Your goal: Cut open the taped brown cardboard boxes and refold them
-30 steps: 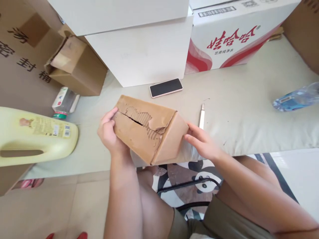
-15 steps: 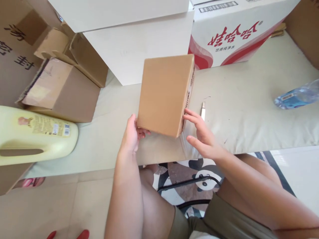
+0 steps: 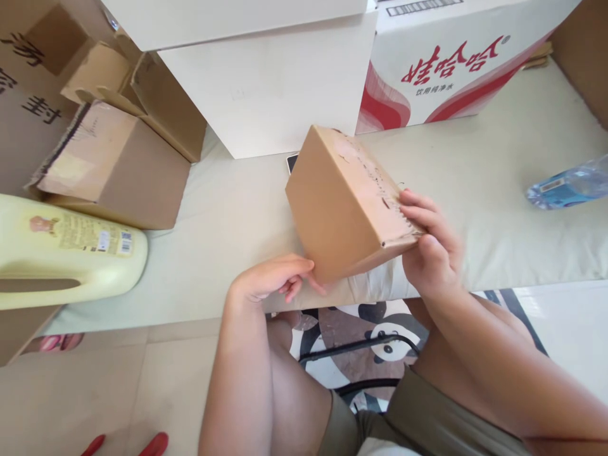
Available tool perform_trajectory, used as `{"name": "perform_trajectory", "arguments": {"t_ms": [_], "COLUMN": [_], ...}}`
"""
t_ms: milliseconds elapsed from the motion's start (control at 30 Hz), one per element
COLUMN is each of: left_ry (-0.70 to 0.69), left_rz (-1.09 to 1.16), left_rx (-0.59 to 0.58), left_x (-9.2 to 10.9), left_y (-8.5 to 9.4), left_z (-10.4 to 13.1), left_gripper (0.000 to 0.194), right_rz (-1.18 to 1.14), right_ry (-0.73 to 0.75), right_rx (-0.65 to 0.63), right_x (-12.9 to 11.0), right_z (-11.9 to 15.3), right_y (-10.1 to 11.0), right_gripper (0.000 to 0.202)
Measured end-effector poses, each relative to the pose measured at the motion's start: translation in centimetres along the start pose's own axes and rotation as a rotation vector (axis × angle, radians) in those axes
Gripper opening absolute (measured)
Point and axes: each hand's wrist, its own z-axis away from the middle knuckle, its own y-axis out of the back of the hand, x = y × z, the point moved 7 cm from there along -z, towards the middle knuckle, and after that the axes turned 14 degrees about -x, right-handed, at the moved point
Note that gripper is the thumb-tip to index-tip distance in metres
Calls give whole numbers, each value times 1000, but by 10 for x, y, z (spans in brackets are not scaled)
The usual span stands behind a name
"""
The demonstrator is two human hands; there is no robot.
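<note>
A small brown cardboard box (image 3: 327, 209) is tilted above the cloth-covered table, its taped, dark-marked side turned toward the upper right. My right hand (image 3: 434, 250) grips the box's near right corner, with fingers on the taped side and thumb by the lower edge. At the lower left corner, my left hand (image 3: 280, 275) touches or nearly touches the box. Its index finger points out, the other fingers are loosely bent, and nothing is held in them. Partly hidden behind the box lies a flat dark object with a pale rim (image 3: 291, 163), perhaps a phone.
Large white cartons (image 3: 275, 82) and a red-and-white water carton (image 3: 427, 82) stand at the back. On the left are opened brown boxes (image 3: 142, 177) and a yellow jug (image 3: 95, 253). A plastic bottle (image 3: 565, 187) lies right. The table's front edge (image 3: 180, 320) runs before my legs.
The box has turned and shifted right, bringing its taped side into view. My right hand has closed on its corner, while my left hand's hold has loosened. The small blade-like tool is now hidden.
</note>
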Motion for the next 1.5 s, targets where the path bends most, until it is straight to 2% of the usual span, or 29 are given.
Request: {"name": "perform_trajectory", "arguments": {"t_ms": [67,133,167,233,333,400,467,533,700,833,900,933,1000,1067,1100,1167,1267,1367,1500], "left_ry": [88,97,60,-76,-356,-582,-787,-897,-935,-945,-937,-929,-912,-906,-911,-929,-931,-940,-944], "left_rz": [-50,-74,-97,-137,-58,23,21,-30,-171,-122,-53,-29,1,16,21,27,21,14,3], "left_rx": [77,237,353,657,1111,1233,1226,1176,1066,1102,1091,1082,1077,1077,1072,1062,1067,1062,1060], "left_x": [-4,-7,-6,1,7,11,18,25,33,34,34,34,34,34,34,34,34,34,33], "left_y": [6,19,28,49,69,72,73,72,71,68,67,66,64,64,63,63,63,64,63], "left_z": [-6,-11,-12,-5,24,40,52,57,46,41,39,39,40,41,41,41,41,41,42], "left_gripper": [33,17,15,15,21,35,50,62,67,59,59,60,63,63,62,60,56,54,55], "right_rz": [-30,-51,-56,-62,-85,-112,-147,-180,-241,-290,-334,-337,-232,23,175,443,699,816,815], "right_ry": [2,-14,-33,-76,-120,-137,-146,-144,-135,-89,-87,-107,-220,-399,-487,-622,-703,-703,-724], "right_rx": [-1,-28,-40,-61,-172,-307,-412,-453,-518,-541,-485,-413,-230,-123,-136,-273,-485,-536,-546], "right_x": [7,12,14,13,5,-1,-5,-7,-11,-16,-11,-5,12,30,38,51,63,65,65], "right_z": [-1,-3,-4,-6,-10,-10,-9,-8,-10,-8,-7,-8,-9,-11,-11,-13,-11,-9,-10], "right_y": [-2,-7,-9,-10,-15,-23,-30,-33,-34,-35,-32,-27,-13,0,3,2,-6,-8,-7], "right_gripper": [34,31,30,29,30,31,32,31,23,21,23,26,27,22,18,22,38,41,39]}}
